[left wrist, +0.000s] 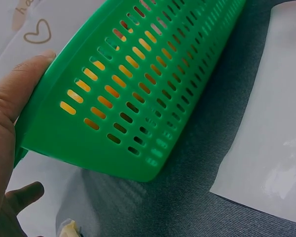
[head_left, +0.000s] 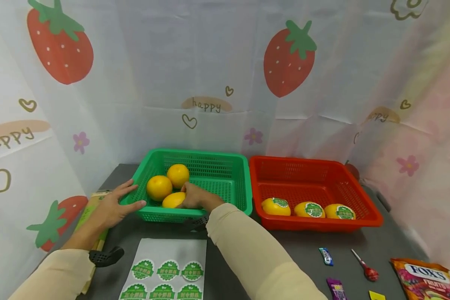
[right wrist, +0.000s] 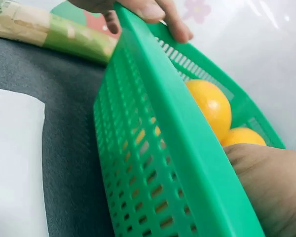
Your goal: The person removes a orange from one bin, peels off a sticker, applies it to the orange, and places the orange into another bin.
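At the green basket (head_left: 191, 211), my left hand (head_left: 111, 207) rests on the near left corner with its fingers spread and fairly straight. In the left wrist view its thumb (left wrist: 32, 74) lies along the rim and another finger extends below, outside the wall. My right hand (head_left: 195, 196) reaches over the front rim and grips an orange (head_left: 173, 200) from its right side; its fingertips are partly hidden. Behind that one, two more oranges sit in the basket, one at the left (head_left: 159, 188) and one at the back (head_left: 178, 175). No stickers show on them.
A red basket (head_left: 315, 223) stands to the right, holding three oranges (head_left: 276, 206) with green stickers. In front lies a sheet (head_left: 172, 248) of round green stickers. A green-and-tan package (head_left: 91, 216) lies at the left. Small sweets, a lollipop (head_left: 370, 273) and a candy bag (head_left: 425, 279) lie front right.
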`<state>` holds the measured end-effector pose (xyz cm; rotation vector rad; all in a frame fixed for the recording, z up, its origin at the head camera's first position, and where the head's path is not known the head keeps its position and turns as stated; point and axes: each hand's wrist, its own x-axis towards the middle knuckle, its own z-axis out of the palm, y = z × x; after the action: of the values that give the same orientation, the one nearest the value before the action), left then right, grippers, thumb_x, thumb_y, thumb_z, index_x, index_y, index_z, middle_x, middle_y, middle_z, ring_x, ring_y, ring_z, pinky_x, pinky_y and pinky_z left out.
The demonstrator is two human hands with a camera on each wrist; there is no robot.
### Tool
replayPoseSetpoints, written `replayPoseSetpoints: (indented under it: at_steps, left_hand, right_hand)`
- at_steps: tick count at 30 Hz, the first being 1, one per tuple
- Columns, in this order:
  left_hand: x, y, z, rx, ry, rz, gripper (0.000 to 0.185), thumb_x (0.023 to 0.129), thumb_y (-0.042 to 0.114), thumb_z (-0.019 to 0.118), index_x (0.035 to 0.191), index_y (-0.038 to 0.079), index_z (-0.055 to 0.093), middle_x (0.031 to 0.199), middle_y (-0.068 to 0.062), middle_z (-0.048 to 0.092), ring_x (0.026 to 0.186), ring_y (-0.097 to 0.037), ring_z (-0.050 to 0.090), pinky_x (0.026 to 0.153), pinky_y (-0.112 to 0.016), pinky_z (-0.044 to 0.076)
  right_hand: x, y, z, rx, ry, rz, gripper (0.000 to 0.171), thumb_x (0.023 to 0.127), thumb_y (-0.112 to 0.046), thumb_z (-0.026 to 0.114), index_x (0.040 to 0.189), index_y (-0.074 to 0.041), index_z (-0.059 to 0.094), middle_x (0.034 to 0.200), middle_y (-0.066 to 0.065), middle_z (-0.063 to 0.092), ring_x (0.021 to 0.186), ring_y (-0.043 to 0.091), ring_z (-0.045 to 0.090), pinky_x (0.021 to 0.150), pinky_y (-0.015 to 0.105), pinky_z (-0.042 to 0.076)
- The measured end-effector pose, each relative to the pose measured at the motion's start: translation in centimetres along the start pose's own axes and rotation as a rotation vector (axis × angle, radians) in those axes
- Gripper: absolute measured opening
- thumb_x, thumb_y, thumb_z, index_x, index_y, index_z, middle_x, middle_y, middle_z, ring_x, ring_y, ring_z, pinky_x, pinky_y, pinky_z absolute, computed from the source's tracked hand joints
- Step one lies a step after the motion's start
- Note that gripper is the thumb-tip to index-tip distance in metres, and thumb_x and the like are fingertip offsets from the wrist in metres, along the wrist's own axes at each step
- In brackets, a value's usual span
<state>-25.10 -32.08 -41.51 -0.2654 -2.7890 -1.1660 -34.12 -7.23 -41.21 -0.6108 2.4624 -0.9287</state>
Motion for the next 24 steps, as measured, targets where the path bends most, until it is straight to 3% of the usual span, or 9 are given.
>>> replayPoseSetpoints:
  at_steps: [2,4,6,9,12,16,21,24]
  left_hand:
    - [0.0,-0.1,-0.1,-0.003,0.002,0.008,0.076,0.091,0.038,0.067,0.144,-0.007,0.037,0.156,-0.021,0.018,0.136,-0.051,0.016,0.099,-0.07,0.021]
    - [0.1,-0.3,-0.3,-0.001,0.008,0.02,0.075,0.091,0.036,0.068,0.144,-0.008,0.037,0.155,-0.022,0.018,0.136,-0.052,0.016,0.099,-0.07,0.021]
    - [0.1,-0.4,-0.5,0.004,0.018,0.032,0.074,0.091,0.034,0.068,0.143,-0.008,0.037,0.155,-0.022,0.019,0.136,-0.052,0.016,0.099,-0.07,0.021]
    - [0.2,-0.6,-0.7,0.015,0.021,0.03,0.075,0.092,0.036,0.067,0.144,-0.008,0.037,0.155,-0.022,0.018,0.136,-0.052,0.016,0.099,-0.07,0.02]
    - [0.0,-0.8,-0.5,0.011,0.007,0.009,0.076,0.092,0.037,0.067,0.144,-0.007,0.036,0.156,-0.022,0.017,0.136,-0.052,0.016,0.099,-0.071,0.02]
    - [-0.1,-0.8,0.0,0.002,-0.004,0.006,0.076,0.092,0.037,0.067,0.145,-0.007,0.036,0.156,-0.022,0.017,0.136,-0.052,0.015,0.099,-0.071,0.019]
    - [-0.1,-0.5,0.2,0.011,0.01,0.017,0.075,0.091,0.037,0.067,0.144,-0.007,0.037,0.155,-0.022,0.018,0.136,-0.052,0.016,0.099,-0.07,0.019]
    - [0.1,-0.2,0.2,0.015,0.016,0.022,0.075,0.091,0.037,0.067,0.144,-0.007,0.037,0.155,-0.022,0.019,0.136,-0.051,0.016,0.099,-0.07,0.019]
  right_hand:
    - [-0.2,0.2,-0.3,0.018,0.03,-0.002,0.048,0.083,-0.024,0.079,0.116,-0.009,0.048,0.097,0.007,0.053,0.079,0.02,0.053,0.068,0.031,0.048]
    - [-0.4,0.3,-0.7,0.02,0.058,-0.016,0.053,0.081,-0.026,0.08,0.12,-0.009,0.049,0.094,0.006,0.054,0.077,0.02,0.053,0.066,0.031,0.047]
    - [-0.6,0.3,-1.1,0.01,0.077,-0.025,0.064,0.081,-0.028,0.08,0.132,-0.008,0.047,0.097,0.007,0.058,0.079,0.021,0.056,0.069,0.033,0.049]
    - [-0.8,0.0,-1.4,-0.019,0.067,-0.012,0.072,0.083,-0.031,0.078,0.143,-0.011,0.044,0.115,0.008,0.059,0.09,0.021,0.059,0.076,0.035,0.049]
    - [-1.0,0.0,-1.0,-0.034,0.017,0.005,0.062,0.084,-0.036,0.076,0.135,-0.011,0.05,0.118,0.007,0.056,0.091,0.02,0.056,0.077,0.035,0.049]
    - [-1.0,0.3,-0.1,0.005,0.007,0.008,0.052,0.085,-0.034,0.076,0.119,-0.007,0.047,0.105,0.008,0.053,0.088,0.021,0.053,0.075,0.033,0.047]
    - [-1.0,0.6,-0.2,-0.076,0.08,-0.021,0.066,0.084,-0.031,0.078,0.135,-0.002,0.048,0.119,0.01,0.056,0.097,0.021,0.056,0.078,0.031,0.049]
    - [-1.6,0.8,-1.1,-0.037,0.124,-0.069,0.07,0.079,-0.031,0.082,0.136,-0.004,0.051,0.117,0.007,0.059,0.093,0.018,0.058,0.074,0.029,0.051]
